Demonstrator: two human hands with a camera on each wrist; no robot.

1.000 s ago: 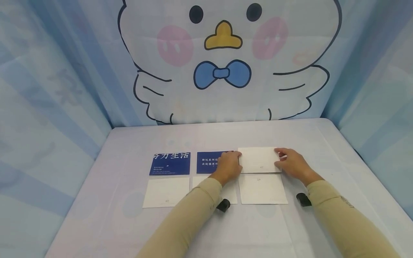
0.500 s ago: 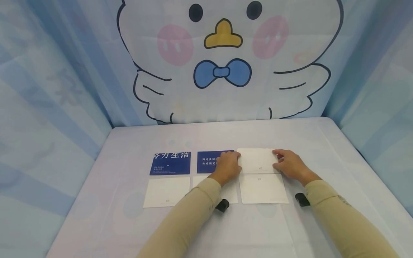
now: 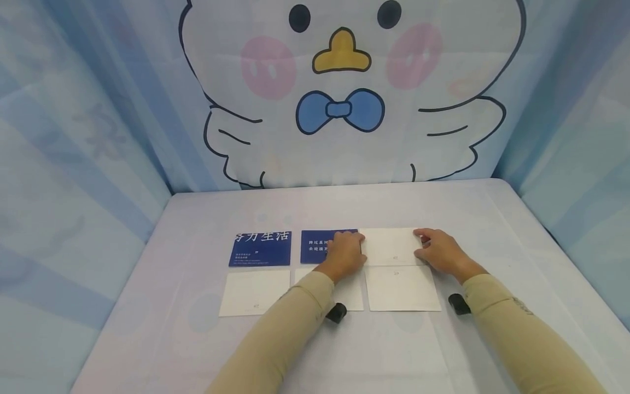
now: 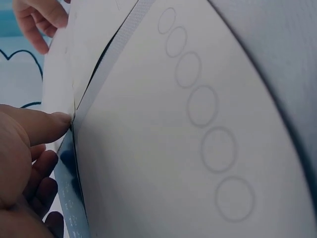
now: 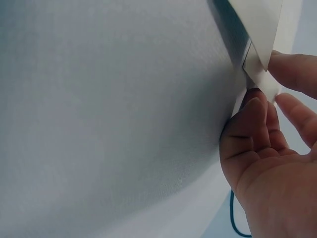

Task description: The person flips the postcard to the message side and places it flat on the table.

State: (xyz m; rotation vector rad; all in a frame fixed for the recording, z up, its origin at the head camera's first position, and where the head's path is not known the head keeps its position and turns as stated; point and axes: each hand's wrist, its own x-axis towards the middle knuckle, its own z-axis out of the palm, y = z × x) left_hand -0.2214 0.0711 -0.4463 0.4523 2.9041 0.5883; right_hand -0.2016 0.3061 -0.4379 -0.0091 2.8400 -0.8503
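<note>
Two hands, left hand (image 3: 345, 254) and right hand (image 3: 444, 251), grasp the upper white card (image 3: 389, 246) between them, apparently squaring it against the lower white card (image 3: 403, 290) nearside of the grips; next, presumably, release. Left grip partly hides the blue lettered card (image 3: 315, 247); whether the white edges overlap is unclear.

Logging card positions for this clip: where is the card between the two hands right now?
In the head view, the white card is at the right end of the back row, beside a blue card and just behind another white card.
</note>
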